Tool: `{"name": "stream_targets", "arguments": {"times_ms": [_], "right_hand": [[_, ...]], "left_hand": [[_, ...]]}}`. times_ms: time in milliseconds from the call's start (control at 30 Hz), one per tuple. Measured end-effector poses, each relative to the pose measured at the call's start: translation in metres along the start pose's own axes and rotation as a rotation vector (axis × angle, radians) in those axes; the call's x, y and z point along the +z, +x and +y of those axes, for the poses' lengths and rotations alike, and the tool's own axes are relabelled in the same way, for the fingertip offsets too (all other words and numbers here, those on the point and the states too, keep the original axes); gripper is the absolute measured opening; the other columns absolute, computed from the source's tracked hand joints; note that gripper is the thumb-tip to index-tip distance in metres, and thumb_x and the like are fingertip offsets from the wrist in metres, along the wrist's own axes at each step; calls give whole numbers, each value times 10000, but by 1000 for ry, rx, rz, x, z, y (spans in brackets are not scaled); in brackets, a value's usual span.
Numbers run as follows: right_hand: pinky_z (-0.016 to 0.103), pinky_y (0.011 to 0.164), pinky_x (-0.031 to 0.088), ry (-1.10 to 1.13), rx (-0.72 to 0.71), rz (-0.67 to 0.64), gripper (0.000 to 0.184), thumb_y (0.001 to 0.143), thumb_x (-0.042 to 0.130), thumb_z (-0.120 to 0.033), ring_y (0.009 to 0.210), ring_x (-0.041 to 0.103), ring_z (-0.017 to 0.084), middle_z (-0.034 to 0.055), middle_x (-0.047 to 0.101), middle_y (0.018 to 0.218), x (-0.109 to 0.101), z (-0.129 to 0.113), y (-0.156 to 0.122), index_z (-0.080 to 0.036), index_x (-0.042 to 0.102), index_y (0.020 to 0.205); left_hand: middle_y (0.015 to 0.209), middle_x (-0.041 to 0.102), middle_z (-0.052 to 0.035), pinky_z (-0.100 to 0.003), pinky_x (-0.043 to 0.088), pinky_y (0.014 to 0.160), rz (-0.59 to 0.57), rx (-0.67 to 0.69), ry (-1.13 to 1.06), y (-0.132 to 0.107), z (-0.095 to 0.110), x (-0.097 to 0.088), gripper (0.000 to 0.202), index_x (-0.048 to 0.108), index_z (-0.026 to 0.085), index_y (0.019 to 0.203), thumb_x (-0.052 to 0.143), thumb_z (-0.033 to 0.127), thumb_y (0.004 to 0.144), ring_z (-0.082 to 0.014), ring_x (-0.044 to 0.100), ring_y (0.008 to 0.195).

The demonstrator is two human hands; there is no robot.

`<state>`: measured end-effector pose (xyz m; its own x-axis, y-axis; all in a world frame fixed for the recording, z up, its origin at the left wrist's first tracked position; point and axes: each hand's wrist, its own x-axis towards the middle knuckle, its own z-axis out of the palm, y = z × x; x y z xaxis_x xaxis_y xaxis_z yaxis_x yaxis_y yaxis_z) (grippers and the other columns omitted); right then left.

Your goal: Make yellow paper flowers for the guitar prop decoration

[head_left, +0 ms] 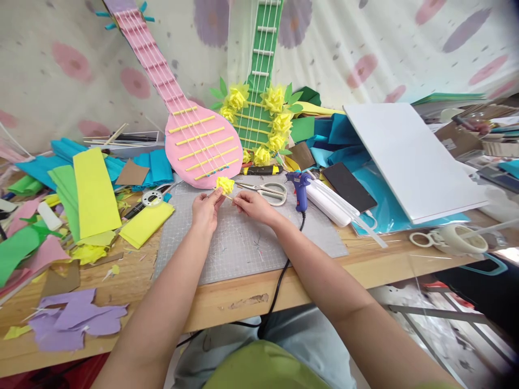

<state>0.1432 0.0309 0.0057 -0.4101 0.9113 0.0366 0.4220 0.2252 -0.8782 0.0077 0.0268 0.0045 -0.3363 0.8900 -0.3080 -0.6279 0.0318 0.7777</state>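
A small yellow paper flower (225, 185) is pinched in the fingertips of my left hand (206, 209), above the grey cutting mat (227, 259). My right hand (253, 206) is closed on the end of a thin pale stick (227, 196) that runs to the flower's underside. Just behind the hands stands a pink paper lute (203, 143) with yellow strips and white strings. Light-handled scissors (273, 193) lie beyond my right hand, and a blue glue gun (300, 189) rests to their right.
A green paper instrument (253, 127) trimmed with yellow flowers leans at the back. Yellow crepe paper (96, 192) and purple scraps (79, 319) lie left. A white board (413, 162), a white power strip (330, 202) and a tape dispenser (454, 239) are right. The glue gun's black cord (281, 275) crosses the table edge.
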Motion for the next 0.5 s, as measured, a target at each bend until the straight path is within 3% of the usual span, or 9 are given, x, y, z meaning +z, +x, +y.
{"name": "stream_targets", "arguments": {"times_ms": [300,500], "right_hand": [[218,542,319,69,-9,-28,249,837,407,-318,513,400,81,-43,453,545,-4,10,5,-152,546,713],[190,425,235,266,134,-104,237,859,387,-281,413,291,49,-71,373,504,-9,3,2,-150,524,717]], "left_hand": [[677,650,-14,-259,497,799,-77,-148,-15,-2,2,0,171,520,140,737,585,-4,673,-87,625,636],[688,659,-24,-289,505,782,-82,-111,-19,-4,4,1,194,498,144,783,551,-20,693,-116,648,661]]}}
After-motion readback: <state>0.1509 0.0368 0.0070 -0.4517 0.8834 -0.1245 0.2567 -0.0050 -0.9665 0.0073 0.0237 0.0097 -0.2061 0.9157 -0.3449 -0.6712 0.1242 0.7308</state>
